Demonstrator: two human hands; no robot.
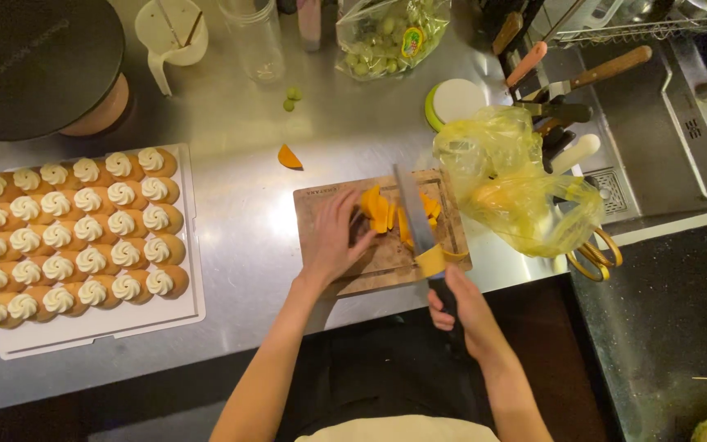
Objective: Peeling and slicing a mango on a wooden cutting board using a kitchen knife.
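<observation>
You're looking down at a steel counter point(247, 164). Largest item: a white tray point(100, 327) at far left, packed w/ rows of small tarts point(75, 237) topped w/ cream swirls. Above it sits a big dark round lid point(34, 57) on a pot. At right, a sink point(656, 139) w/ several knives point(591, 78) lying by its edge. Between sink and you, a crumpled yellow plastic bag point(517, 188) crowds the right side of the wooden cutting board point(329, 205), overlapping its corner; yellow-handled scissors point(595, 254) poke out beneath the bag.

The board sits centre, near the counter's front edge. On it: orange fruit slices point(380, 211). Your left hand point(335, 245) rests flat on the board, fingers together, fingertips touching the slices. Your right hand point(460, 307) is wrapped round the handle of a long knife point(416, 214), blade laid over the fruit, a strip of yellow peel near its heel.

Farther back: a clear bag of green grapes point(386, 33), a white jug point(169, 33), a glass jar point(255, 37), a green-rimmed white lid point(452, 102). Smallest bits: one loose orange wedge point(289, 157) and two stray grapes point(290, 98) on bare steel, well apart from the board.
</observation>
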